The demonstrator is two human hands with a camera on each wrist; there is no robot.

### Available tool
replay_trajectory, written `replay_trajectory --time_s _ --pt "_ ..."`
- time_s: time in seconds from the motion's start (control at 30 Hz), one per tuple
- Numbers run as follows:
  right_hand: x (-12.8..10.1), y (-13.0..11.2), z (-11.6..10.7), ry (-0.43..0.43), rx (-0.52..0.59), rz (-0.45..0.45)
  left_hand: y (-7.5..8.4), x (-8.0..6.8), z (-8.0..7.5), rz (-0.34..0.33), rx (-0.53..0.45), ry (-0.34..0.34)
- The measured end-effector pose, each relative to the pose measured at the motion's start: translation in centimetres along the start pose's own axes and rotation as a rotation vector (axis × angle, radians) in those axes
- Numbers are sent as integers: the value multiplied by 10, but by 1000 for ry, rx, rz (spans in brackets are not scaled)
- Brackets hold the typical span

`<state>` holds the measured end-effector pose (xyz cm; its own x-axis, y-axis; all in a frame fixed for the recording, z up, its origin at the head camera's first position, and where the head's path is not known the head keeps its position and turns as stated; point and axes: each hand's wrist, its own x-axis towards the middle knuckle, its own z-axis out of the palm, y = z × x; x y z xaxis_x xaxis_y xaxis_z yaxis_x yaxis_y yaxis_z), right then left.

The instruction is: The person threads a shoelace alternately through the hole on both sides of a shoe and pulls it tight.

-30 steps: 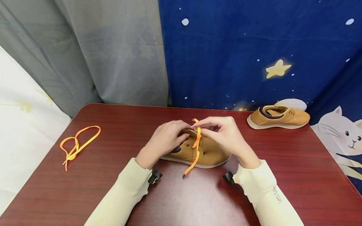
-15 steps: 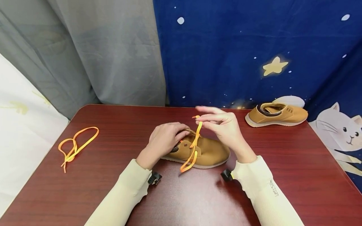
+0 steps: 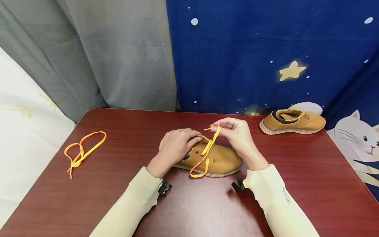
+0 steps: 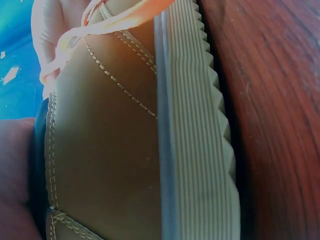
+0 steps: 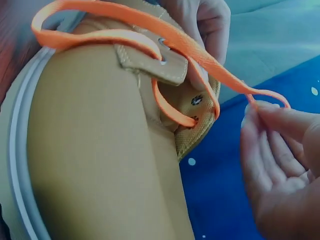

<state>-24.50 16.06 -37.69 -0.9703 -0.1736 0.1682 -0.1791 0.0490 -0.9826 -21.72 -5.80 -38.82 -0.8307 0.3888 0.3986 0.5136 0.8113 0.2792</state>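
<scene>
A tan shoe (image 3: 223, 159) lies with its toe to the right and its near side toward me. My left hand (image 3: 174, 146) holds it at the opening, fingers over the far flap and thumb inside. An orange shoelace (image 5: 115, 36) runs through front eyelets on both flaps and bends into a loose loop over the near side. My right hand (image 3: 237, 133) pinches the lace close to its end, above the shoe's front, and the tip points left. In the left wrist view the shoe's side (image 4: 105, 150) and ribbed sole fill most of the picture.
A second orange lace (image 3: 80, 153) lies looped on the dark red table (image 3: 127, 131) at the left. The other tan shoe (image 3: 293, 123), with no lace in its eyelets, stands at the back right by the blue curtain (image 3: 225, 59).
My right hand has drawn back from my left hand, keeping the lace pinched. The lace end that hung over the near side is now pulled up into a loop. The left hand stays on the shoe.
</scene>
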Motion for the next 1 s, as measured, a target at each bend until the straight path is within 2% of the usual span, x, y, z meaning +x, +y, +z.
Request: replay_trajectory --time_s 0.2,0.4,0.7,1.0 --pt "2 8 -2 -18 6 54 0 1 1 -11 -6 -10" --pt "3 15 -1 -94 -1 38 -1 1 1 -26 -29 -27" --pt "3 20 0 -160 49 87 0 2 1 -36 -26 -42" --pt "4 19 2 -177 135 132 1 3 0 -56 -14 -58"
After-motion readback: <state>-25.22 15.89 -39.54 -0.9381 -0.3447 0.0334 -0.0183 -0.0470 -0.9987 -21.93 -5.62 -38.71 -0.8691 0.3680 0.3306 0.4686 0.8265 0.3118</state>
